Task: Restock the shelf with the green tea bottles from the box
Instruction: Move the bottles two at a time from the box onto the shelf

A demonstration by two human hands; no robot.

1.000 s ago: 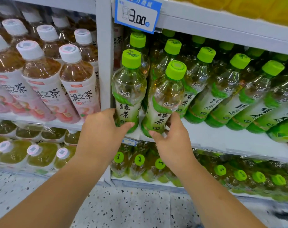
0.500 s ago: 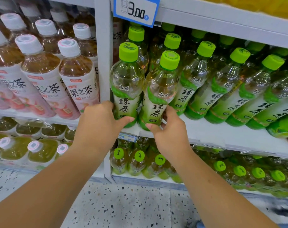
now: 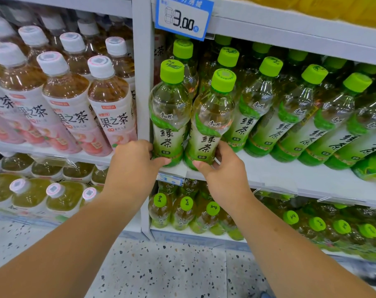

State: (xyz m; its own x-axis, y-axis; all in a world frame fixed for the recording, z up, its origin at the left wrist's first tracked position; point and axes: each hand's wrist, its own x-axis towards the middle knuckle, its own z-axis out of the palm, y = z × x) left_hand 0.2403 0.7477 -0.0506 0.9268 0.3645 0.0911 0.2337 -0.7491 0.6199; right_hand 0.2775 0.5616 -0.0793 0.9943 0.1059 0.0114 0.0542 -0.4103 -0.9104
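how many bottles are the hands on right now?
2. Left hand grips the base of the left green tea bottle beside the shelf post; right hand grips the right green tea bottle next to it. Both stand at the shelf's front edge.

The green tea bottles [image 3: 168, 117] I see have lime-green caps, clear tops over pale yellow tea, and green-and-white labels with dark characters. At nine o'clock, the peach tea bottles [image 3: 113, 108] have white caps and pink-white labels. The price tag [image 3: 184, 17] is blue and white; the floor [image 3: 161, 272] is pale grey with dark speckles.

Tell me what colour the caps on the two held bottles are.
Bright lime green caps, clearest in the head view.
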